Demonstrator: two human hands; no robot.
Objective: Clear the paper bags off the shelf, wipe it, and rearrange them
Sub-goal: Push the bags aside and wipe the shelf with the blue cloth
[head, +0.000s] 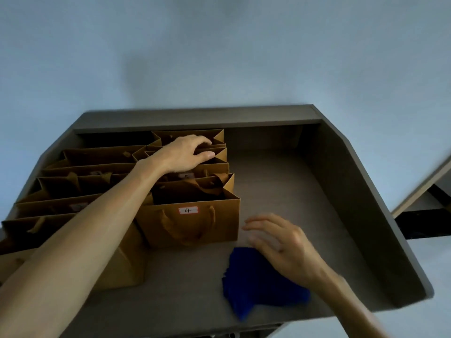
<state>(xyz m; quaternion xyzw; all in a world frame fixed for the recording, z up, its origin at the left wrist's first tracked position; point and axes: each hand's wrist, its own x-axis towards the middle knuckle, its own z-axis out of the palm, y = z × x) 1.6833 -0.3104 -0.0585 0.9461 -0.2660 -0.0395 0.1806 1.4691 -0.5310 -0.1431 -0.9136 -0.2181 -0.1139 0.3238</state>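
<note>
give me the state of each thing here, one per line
paper bags: upright, open-topped, in two rows on shelf's left side
bag 4: front of right row
cloth: bunched on shelf
shelf: right side bare
left hand: resting on rear bags
right hand: open, above cloth, blurred

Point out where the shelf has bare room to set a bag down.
Free: the right half of the shelf, between bag 4 and the right wall, behind the blue cloth. A bare strip runs along the front, left of the cloth. Crowded: the left half, packed with bags.
</note>
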